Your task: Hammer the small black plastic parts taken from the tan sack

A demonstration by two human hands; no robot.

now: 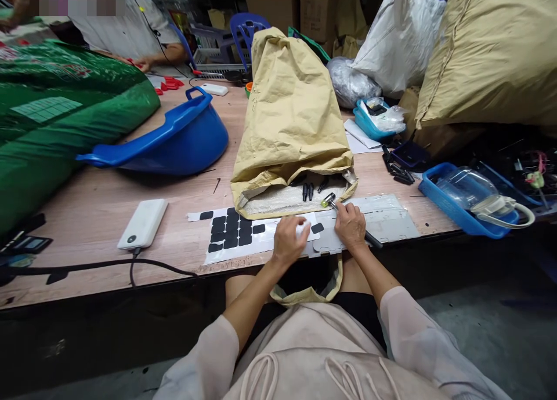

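My right hand point(350, 224) is wrapped round a small hammer point(373, 240). Its yellow-tipped metal head shows beyond the fingers and its black handle end points to the lower right. Close by on the left, my left hand point(289, 237) is closed with bent fingers; whatever is pinched there is too small to make out. Under the hands lie a grey board point(385, 217) and a white sheet of black rounded stickers point(230, 232). Just beyond, a tan woven sack point(291, 110) lies with its mouth towards me, and several black cylindrical parts point(307, 192) rest inside the opening.
To the left are a blue basin point(174, 139), a white power bank point(143, 223) with a cable, and a green sack point(87, 104). At right stand a blue tray point(478, 226) with a clear jug and a large tan sack point(491, 58). A co-worker's arm point(167, 53) is at the back left.
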